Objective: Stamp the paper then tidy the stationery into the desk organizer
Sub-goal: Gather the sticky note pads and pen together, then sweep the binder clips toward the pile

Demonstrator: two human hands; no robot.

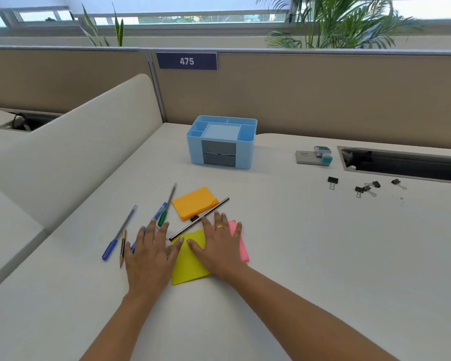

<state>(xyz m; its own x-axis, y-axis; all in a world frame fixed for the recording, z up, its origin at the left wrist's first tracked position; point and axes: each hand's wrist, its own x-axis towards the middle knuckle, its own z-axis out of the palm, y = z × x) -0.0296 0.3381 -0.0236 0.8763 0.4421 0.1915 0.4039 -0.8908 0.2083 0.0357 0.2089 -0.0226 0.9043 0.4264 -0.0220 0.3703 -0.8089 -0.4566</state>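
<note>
Left hand and right hand, fingers released flat, partly cover yellow pad.

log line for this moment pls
left hand: flat over pens | right hand: flat on yellow note, pink note | stamp: untouched | organizer: nothing visible inside

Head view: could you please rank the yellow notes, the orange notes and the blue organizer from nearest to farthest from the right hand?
1. Yellow notes: partly under the right hand, touching it.
2. Orange notes: just ahead of it, slightly left.
3. Blue organizer: far back, roughly straight ahead.
</note>
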